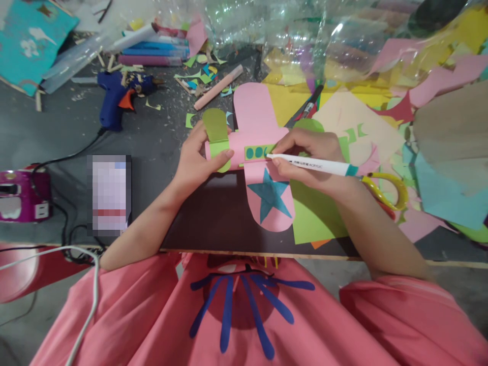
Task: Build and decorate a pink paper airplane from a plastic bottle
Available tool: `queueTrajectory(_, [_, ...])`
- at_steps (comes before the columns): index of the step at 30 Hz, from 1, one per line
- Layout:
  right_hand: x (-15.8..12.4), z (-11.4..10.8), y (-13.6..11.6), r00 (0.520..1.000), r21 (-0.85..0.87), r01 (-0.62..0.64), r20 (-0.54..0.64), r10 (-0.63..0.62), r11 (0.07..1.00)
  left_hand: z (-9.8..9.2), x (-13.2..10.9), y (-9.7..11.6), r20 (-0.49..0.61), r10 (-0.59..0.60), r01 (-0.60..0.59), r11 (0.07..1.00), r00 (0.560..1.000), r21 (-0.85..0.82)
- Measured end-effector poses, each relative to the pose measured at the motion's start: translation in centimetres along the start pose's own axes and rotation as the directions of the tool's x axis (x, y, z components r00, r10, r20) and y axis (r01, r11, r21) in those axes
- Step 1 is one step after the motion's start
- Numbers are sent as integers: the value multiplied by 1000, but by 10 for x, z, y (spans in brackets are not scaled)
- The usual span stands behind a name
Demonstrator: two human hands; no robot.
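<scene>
A pink paper airplane (253,109) with rounded wings lies in front of me over the dark table. Its near wing carries a teal star (270,196). My left hand (200,155) grips the tail end, thumb on top of the light green tail piece (217,148). Between the wings runs a green strip (247,159) bearing teal dots. My right hand (308,155) holds a white acrylic marker (318,163) with teal bands, its tip touching the strip at the rightmost dot, which looks partly drawn. Part of the plane's right end is hidden behind my right hand.
Left are a blue glue gun (112,99), a phone (110,193) and a purple box (25,195) with cables. Yellow-handled scissors (396,190) and paper scraps (375,119) lie right. Markers (156,51) and clear plastic wrap (290,35) fill the back. Green paper (316,213) lies beneath my right arm.
</scene>
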State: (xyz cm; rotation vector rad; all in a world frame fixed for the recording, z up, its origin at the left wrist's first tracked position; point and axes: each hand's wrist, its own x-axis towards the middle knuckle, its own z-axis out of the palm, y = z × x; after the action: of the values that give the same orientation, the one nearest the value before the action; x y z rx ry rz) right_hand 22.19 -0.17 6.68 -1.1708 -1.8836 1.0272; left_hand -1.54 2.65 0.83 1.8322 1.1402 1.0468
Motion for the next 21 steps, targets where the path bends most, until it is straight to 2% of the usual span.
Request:
queueTrajectory(7, [-1, -1, 3, 1000, -41, -8, 13, 9, 999, 0, 0, 0, 0, 3, -3, 1000, 1000, -2])
queueTrajectory(14, [-1, -3, 4, 1000, -2, 7, 16, -7, 1000, 0, 0, 0, 3, 14, -14, 1000, 1000, 15])
queueTrajectory(18, [-1, -4, 6, 998, 103, 43, -53, -37, 994, 0, 1, -3, 1, 11, -11, 1000, 1000, 6])
queueTrajectory(21, [-2, -2, 7, 995, 87, 42, -96, -34, 995, 0, 1, -3, -3, 4, -4, 1000, 1000, -3])
